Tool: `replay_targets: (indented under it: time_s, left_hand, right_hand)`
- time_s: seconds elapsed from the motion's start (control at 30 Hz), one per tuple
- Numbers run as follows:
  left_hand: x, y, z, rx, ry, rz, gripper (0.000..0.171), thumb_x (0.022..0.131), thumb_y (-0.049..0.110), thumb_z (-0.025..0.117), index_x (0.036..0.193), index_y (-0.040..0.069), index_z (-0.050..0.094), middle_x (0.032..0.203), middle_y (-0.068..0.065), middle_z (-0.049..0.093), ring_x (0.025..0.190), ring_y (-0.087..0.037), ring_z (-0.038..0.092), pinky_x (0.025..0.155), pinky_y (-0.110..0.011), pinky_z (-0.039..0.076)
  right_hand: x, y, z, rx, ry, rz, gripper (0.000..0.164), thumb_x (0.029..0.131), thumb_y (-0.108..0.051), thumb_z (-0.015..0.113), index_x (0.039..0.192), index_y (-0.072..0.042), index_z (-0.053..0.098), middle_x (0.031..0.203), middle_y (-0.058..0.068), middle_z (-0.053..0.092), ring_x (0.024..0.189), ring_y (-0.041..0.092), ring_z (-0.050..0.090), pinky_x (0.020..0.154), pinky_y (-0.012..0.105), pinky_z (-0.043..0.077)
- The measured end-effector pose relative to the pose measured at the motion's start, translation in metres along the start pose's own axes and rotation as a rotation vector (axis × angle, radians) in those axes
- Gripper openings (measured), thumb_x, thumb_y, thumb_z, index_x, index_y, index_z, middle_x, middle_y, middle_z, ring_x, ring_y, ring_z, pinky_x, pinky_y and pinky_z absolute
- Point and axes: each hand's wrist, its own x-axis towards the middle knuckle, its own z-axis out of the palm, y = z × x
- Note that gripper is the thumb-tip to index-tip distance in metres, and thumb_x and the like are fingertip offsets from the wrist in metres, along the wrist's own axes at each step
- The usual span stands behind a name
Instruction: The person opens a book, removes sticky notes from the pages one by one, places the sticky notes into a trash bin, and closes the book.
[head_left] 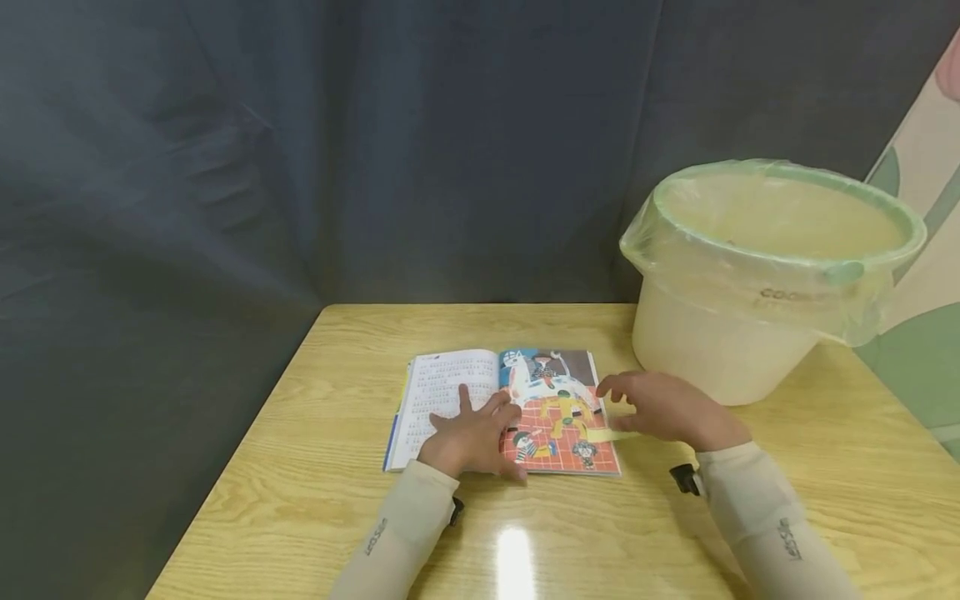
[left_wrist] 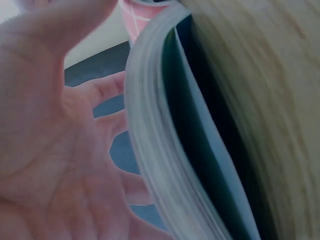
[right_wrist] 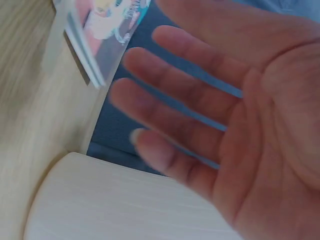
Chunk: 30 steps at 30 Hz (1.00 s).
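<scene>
An open picture book (head_left: pixel 442 396) lies on the wooden table, text on its left page and a colourful illustration on the right one. My left hand (head_left: pixel 472 429) rests across the book near its fold, fingers spread. The left wrist view shows the palm beside the thick block of pages (left_wrist: pixel 145 100). Just off the book's right edge is my right hand (head_left: pixel 663 408), its fingers loosely extended and holding nothing in the right wrist view. A pale yellow strip (head_left: pixel 603 435) sticks out past the right page, close below the right thumb; whether they touch I cannot tell.
A large pale bucket (head_left: pixel 705 333) lined with a thin translucent bag (head_left: pixel 825 292) stands at the table's back right, near my right hand. Dark curtain (head_left: pixel 480 150) hangs behind the table (head_left: pixel 300 467) and along its left side.
</scene>
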Motion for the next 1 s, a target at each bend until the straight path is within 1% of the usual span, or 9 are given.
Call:
replay_targets:
  time_s: [0.07,0.17,0.23,0.33,0.57,0.63,0.73,0.87,1.0]
  left_hand:
    - [0.000,0.002,0.001,0.033,0.003,-0.009,0.089,0.069,0.067,0.079,0.144,0.038,0.041,0.167,0.012,0.016,0.148,-0.058,0.006,0.093,-0.087,0.028]
    - [0.002,0.003,0.002,0.055,0.012,-0.015,0.092,0.068,0.065,0.081,0.145,0.037,0.039,0.167,0.011,0.017,0.148,-0.059,0.008,0.093,-0.086,0.030]
    - [0.003,0.003,0.002,0.057,0.022,-0.016,0.090,0.069,0.065,0.081,0.145,0.037,0.039,0.167,0.011,0.018,0.148,-0.059,0.008,0.093,-0.086,0.030]
    - [0.003,0.002,0.001,0.045,0.029,-0.021,0.087,0.072,0.063,0.080,0.145,0.036,0.041,0.167,0.010,0.018,0.148,-0.058,0.006,0.094,-0.087,0.028]
    - [0.004,-0.003,-0.001,0.043,0.019,-0.032,0.085,0.076,0.060,0.077,0.148,0.035,0.039,0.167,0.011,0.017,0.151,-0.052,0.002,0.099,-0.086,0.022]
    - [0.004,-0.005,-0.002,0.043,0.016,-0.030,0.085,0.077,0.059,0.077,0.149,0.036,0.038,0.167,0.011,0.017,0.152,-0.051,0.002,0.100,-0.086,0.021]
    - [0.004,-0.006,-0.003,0.039,0.022,-0.021,0.080,0.078,0.057,0.077,0.147,0.042,0.040,0.168,0.010,0.017,0.151,-0.052,0.004,0.100,-0.086,0.021]
    - [0.003,-0.005,-0.002,0.047,0.021,0.002,0.073,0.080,0.055,0.077,0.144,0.051,0.042,0.168,0.006,0.017,0.149,-0.056,0.005,0.098,-0.087,0.022]
    - [0.003,-0.004,-0.001,0.064,0.016,0.011,0.070,0.081,0.055,0.076,0.143,0.053,0.043,0.168,0.005,0.016,0.148,-0.057,0.004,0.097,-0.087,0.023]
  right_hand:
    - [0.000,0.000,0.002,0.035,-0.058,0.021,0.040,0.083,-0.022,0.080,0.120,-0.013,0.066,0.107,0.007,0.071,0.098,0.025,0.066,0.084,0.044,0.054]
    - [-0.001,0.001,0.004,0.061,-0.124,0.044,0.043,0.081,-0.020,0.082,0.121,-0.016,0.065,0.109,0.008,0.070,0.102,0.027,0.065,0.086,0.045,0.053]
    - [-0.002,0.001,0.005,0.069,-0.142,0.054,0.042,0.081,-0.020,0.081,0.121,-0.016,0.066,0.110,0.007,0.070,0.104,0.027,0.065,0.087,0.045,0.053]
    - [-0.001,0.002,0.006,0.060,-0.145,0.030,0.040,0.082,-0.017,0.080,0.119,-0.015,0.065,0.111,0.007,0.070,0.104,0.027,0.065,0.086,0.044,0.053]
    - [0.006,0.007,0.015,0.005,-0.052,-0.045,0.025,0.083,-0.008,0.076,0.106,-0.014,0.067,0.102,0.002,0.071,0.093,0.021,0.066,0.083,0.040,0.054]
    - [0.008,0.008,0.017,-0.010,-0.020,-0.053,0.019,0.085,-0.011,0.076,0.102,-0.016,0.067,0.099,-0.001,0.072,0.090,0.018,0.066,0.080,0.037,0.055]
    - [0.009,0.010,0.018,-0.013,0.032,-0.080,0.012,0.086,-0.016,0.076,0.096,-0.016,0.068,0.094,-0.004,0.072,0.082,0.011,0.065,0.074,0.033,0.054]
    - [0.010,0.011,0.016,-0.017,0.085,-0.118,0.012,0.085,-0.015,0.077,0.091,-0.015,0.067,0.081,-0.008,0.066,0.071,0.005,0.056,0.067,0.028,0.049]
    - [0.010,0.012,0.014,-0.010,0.084,-0.137,0.018,0.082,-0.012,0.079,0.095,-0.013,0.066,0.081,-0.006,0.065,0.072,0.006,0.057,0.067,0.029,0.050]
